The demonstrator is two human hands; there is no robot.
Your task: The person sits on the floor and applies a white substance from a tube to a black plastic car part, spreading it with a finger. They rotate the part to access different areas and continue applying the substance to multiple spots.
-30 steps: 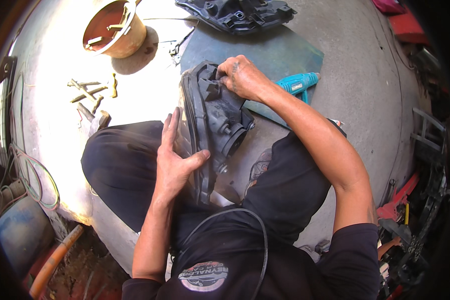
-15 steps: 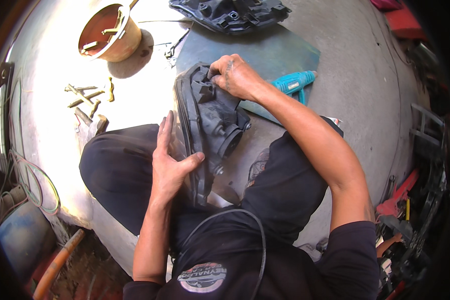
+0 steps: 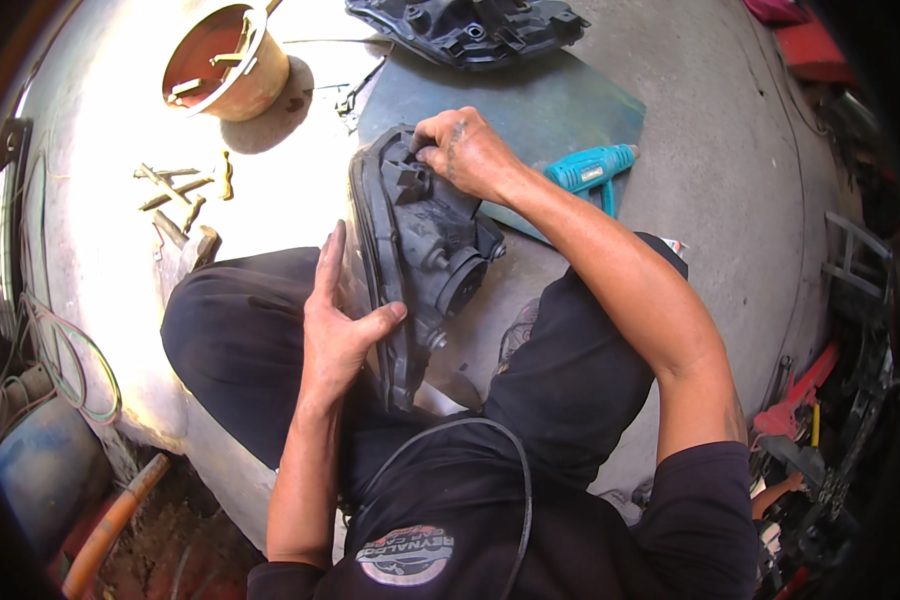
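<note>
An upright black headlamp housing (image 3: pixel 410 240) sits between my bent, dark-trousered legs, its clear lens side facing left. My left hand (image 3: pixel 342 330) holds it, long fingers along the lens side and thumb pressed on the rim. My right hand (image 3: pixel 467 155) has curled fingers gripping the housing's top back; the fingertips are partly hidden. Just right of that hand, a teal heat gun (image 3: pixel 590 168) lies on a grey-green sheet (image 3: pixel 510 100). A second black housing (image 3: pixel 470 30) rests at that sheet's far edge.
A bucket (image 3: pixel 225 70) with bars across it stands far left. Hand tools (image 3: pixel 175 195) lie beyond my left knee. Coiled hoses (image 3: pixel 70 370) and an orange pipe (image 3: pixel 115 510) are at left. Metal frames (image 3: pixel 850 260) and red parts (image 3: pixel 795 400) line the right side.
The housing and both hands have shifted slightly left since a second ago, the housing's top tipping a little that way. Both grips look much the same.
</note>
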